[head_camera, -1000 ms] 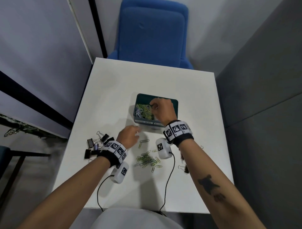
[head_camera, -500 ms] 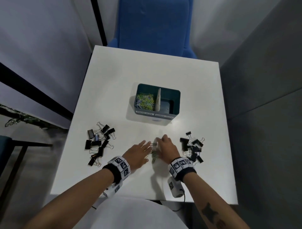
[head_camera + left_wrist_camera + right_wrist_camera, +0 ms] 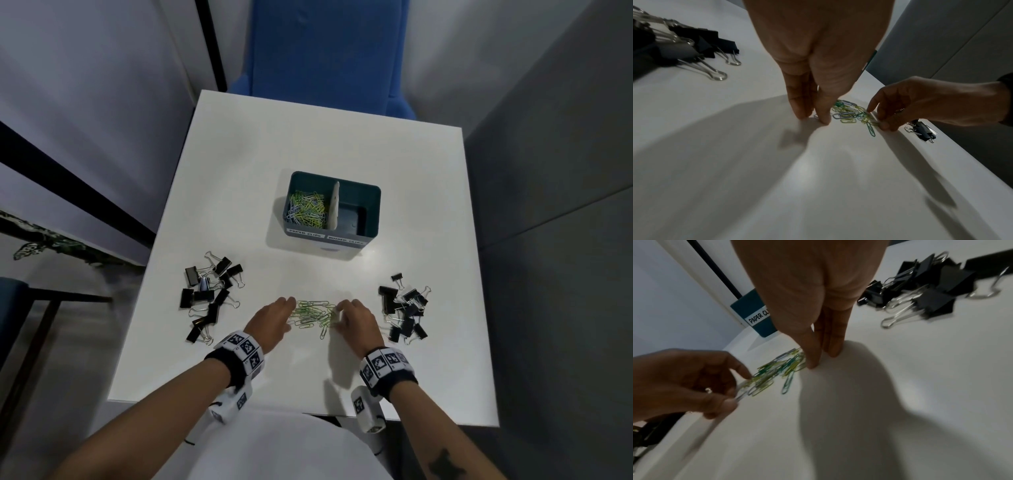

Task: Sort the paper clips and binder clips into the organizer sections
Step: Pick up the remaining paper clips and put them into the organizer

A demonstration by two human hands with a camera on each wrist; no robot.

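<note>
A teal organizer [image 3: 371,209] stands mid-table; its left section holds green and white paper clips [image 3: 306,209], and its right section [image 3: 356,217] looks bare. A loose pile of paper clips [image 3: 313,313] [image 3: 849,112] [image 3: 777,369] lies near the front edge. My left hand [image 3: 274,318] [image 3: 813,113] touches the pile's left side with straight fingers on the table. On the pile's right side, my right hand [image 3: 356,318] [image 3: 822,353] rests its fingertips the same way. Neither hand has lifted a clip.
Black binder clips lie in two heaps, one left [image 3: 210,298] [image 3: 684,40] and one right [image 3: 406,310] [image 3: 920,288] of my hands. A blue chair [image 3: 325,51] stands behind the white table [image 3: 308,137]. Grey walls close in on both sides.
My right hand came back from the organizer's left section to the loose pile. Both hands closed in on the pile, then spread slightly, so the clips now show between them.
</note>
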